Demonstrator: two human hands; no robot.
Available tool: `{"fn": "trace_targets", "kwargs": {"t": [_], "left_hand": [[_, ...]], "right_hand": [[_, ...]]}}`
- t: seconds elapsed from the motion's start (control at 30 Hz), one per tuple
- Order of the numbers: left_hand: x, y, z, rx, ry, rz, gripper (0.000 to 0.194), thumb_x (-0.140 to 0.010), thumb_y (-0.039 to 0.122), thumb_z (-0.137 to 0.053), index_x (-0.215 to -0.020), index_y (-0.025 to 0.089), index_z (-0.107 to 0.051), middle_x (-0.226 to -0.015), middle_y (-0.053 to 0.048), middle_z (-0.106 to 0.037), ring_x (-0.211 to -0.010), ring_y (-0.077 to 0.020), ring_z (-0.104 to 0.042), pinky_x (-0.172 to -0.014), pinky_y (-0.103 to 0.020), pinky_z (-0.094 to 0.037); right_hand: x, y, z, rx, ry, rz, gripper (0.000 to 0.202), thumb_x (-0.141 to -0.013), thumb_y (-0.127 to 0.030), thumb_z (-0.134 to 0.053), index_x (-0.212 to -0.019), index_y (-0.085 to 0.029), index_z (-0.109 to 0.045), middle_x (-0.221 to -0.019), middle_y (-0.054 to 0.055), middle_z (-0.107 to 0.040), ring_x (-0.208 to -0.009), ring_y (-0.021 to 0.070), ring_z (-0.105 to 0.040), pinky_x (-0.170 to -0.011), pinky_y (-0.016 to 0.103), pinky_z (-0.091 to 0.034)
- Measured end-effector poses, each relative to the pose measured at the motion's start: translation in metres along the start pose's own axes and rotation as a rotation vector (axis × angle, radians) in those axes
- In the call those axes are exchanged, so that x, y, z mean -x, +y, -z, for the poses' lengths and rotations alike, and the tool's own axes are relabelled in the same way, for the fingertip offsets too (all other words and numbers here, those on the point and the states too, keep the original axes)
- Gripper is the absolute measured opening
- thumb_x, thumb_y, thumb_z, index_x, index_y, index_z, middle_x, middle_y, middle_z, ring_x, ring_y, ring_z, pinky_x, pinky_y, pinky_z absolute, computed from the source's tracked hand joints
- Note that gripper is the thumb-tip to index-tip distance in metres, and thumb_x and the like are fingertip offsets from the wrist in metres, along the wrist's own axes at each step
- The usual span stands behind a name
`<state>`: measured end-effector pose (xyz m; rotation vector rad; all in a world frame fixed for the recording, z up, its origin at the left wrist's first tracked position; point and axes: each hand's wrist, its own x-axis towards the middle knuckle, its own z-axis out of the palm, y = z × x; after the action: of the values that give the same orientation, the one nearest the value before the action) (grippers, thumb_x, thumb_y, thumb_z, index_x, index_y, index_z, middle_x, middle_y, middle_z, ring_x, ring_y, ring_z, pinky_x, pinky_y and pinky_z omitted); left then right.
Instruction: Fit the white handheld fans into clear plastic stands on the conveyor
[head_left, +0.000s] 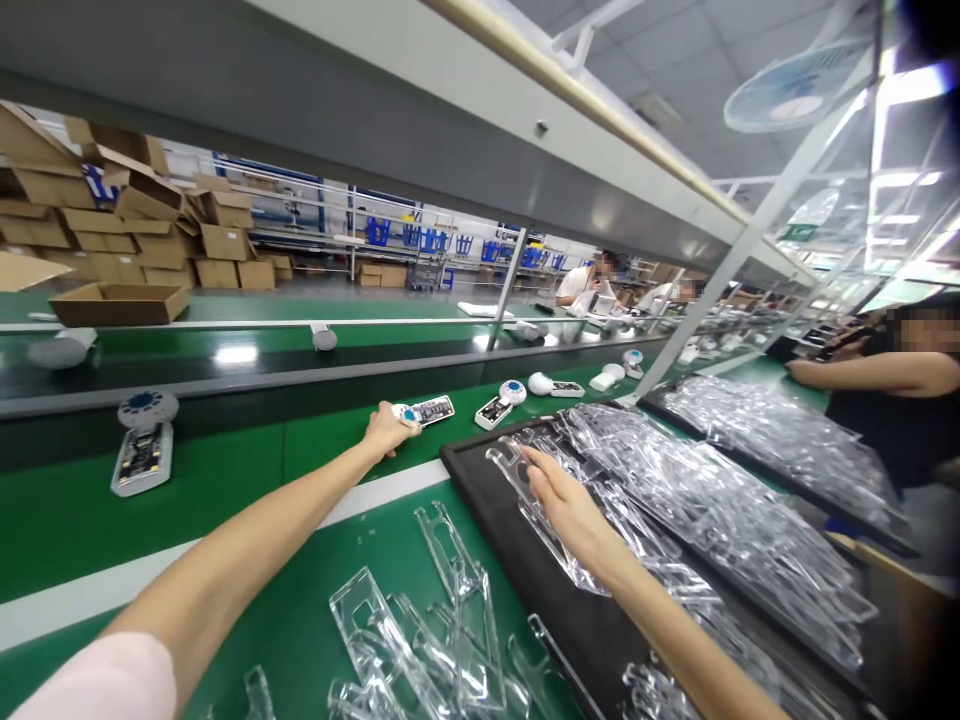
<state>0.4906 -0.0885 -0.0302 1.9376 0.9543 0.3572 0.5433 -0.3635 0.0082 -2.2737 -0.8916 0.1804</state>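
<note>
- The left hand (385, 432) held a white device (436, 410) at its rounded end. Thumb and fingers were clamped on that end, with the board end pointing to 2 o'clock. This grip probably served to steady the unit and keep the fingers off the exposed circuit board.
- The held device was at the green work surface (232, 460), just beyond the white strip (401, 485).
- The right hand (562, 495) was at 4 o'clock from the left hand, over the near corner of the black tray (487, 500). Its fingers were extended and close together, beside a clear plastic piece (506, 470). Whether they clamped it could not be told.
- A second device (495, 408) lay at 3 o'clock from the held one, and a third device (142, 455) lay at 9 o'clock. Both had their boards facing up, presumably so that the boards stayed accessible.
- A dense heap of clear pieces (675, 470) filled much of the tray, likely to keep stock within reach of the right hand.
- Loose clear pieces (465, 595) lay overlapping at 6 o'clock, nearer the body, in no visible order.
- A co-worker's forearm (870, 373) was at 3 o'clock, well apart from both hands.
</note>
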Motion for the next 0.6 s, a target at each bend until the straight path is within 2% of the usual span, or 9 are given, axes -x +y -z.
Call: {"fn": "trace_targets", "kwargs": {"t": [0.1, 0.17, 0.23, 0.3, 0.4, 0.5, 0.6], "left_hand": [[0.006, -0.004, 0.035, -0.065, 0.077, -0.158, 0.059, -0.061, 0.040, -0.077, -0.112, 0.022, -0.056, -0.109, -0.010, -0.068, -0.105, -0.0310, -0.062, -0.081, -0.036, -0.050], [0.014, -0.004, 0.060, -0.047, 0.155, -0.286, 0.054, -0.065, 0.045, -0.074, -0.111, 0.023, -0.056, -0.108, -0.008, -0.068, -0.105, -0.0294, -0.061, -0.085, -0.036, -0.047], [0.028, 0.001, 0.079, 0.090, 0.221, -0.374, 0.053, -0.067, 0.050, -0.070, -0.109, 0.021, -0.058, -0.107, -0.008, -0.068, -0.100, -0.0274, -0.063, -0.083, -0.035, -0.047], [0.046, 0.007, 0.090, 0.296, 0.225, -0.355, 0.055, -0.066, 0.053, -0.070, -0.106, 0.017, -0.059, -0.108, -0.010, -0.067, -0.096, -0.0262, -0.063, -0.076, -0.033, -0.048], [0.075, 0.014, 0.099, 0.520, 0.161, -0.232, 0.060, -0.061, 0.057, -0.072, -0.103, 0.016, -0.061, -0.102, -0.010, -0.067, -0.087, -0.0248, -0.063, -0.065, -0.030, -0.047], [0.094, 0.015, 0.109, 0.585, 0.129, -0.152, 0.063, -0.056, 0.058, -0.075, -0.102, 0.016, -0.061, -0.098, -0.008, -0.067, -0.086, -0.0237, -0.061, -0.061, -0.028, -0.046], [0.098, 0.012, 0.120, 0.589, 0.085, -0.101, 0.066, -0.055, 0.059, -0.076, -0.104, 0.016, -0.062, -0.100, -0.008, -0.067, -0.085, -0.0227, -0.060, -0.062, -0.028, -0.047]], "right_hand": [[-0.002, -0.023, -0.005, -0.048, -0.115, -0.035, 0.060, -0.092, -0.055, -0.036, -0.141, -0.021, -0.040, -0.091, 0.004, -0.063, -0.085, 0.0220, -0.062, -0.082, 0.039, -0.047], [-0.006, -0.044, -0.015, -0.052, -0.177, 0.044, 0.059, -0.090, -0.053, -0.044, -0.141, -0.025, -0.039, -0.081, -0.001, -0.058, -0.077, 0.0199, -0.059, -0.079, 0.038, -0.047], [-0.012, -0.067, -0.030, -0.022, -0.164, 0.168, 0.055, -0.087, -0.047, -0.052, -0.138, -0.029, -0.044, -0.085, -0.001, -0.056, -0.080, 0.0194, -0.057, -0.081, 0.038, -0.046], [-0.018, -0.089, -0.049, 0.012, -0.115, 0.246, 0.053, -0.085, -0.042, -0.057, -0.136, -0.030, -0.047, -0.094, 0.001, -0.056, -0.087, 0.0204, -0.056, -0.085, 0.038, -0.045], [-0.021, -0.116, -0.078, 0.073, -0.052, 0.272, 0.054, -0.089, -0.040, -0.055, -0.141, -0.027, -0.044, -0.101, 0.006, -0.055, -0.094, 0.0228, -0.057, -0.085, 0.038, -0.047], [-0.014, -0.131, -0.102, 0.185, 0.006, 0.279, 0.055, -0.092, -0.039, -0.051, -0.144, -0.024, -0.041, -0.105, 0.011, -0.052, -0.100, 0.0273, -0.056, -0.081, 0.039, -0.049], [-0.004, -0.138, -0.115, 0.238, 0.073, 0.289, 0.053, -0.094, -0.038, -0.048, -0.144, -0.022, -0.042, -0.103, 0.012, -0.051, -0.099, 0.0287, -0.055, -0.077, 0.040, -0.051]]}}
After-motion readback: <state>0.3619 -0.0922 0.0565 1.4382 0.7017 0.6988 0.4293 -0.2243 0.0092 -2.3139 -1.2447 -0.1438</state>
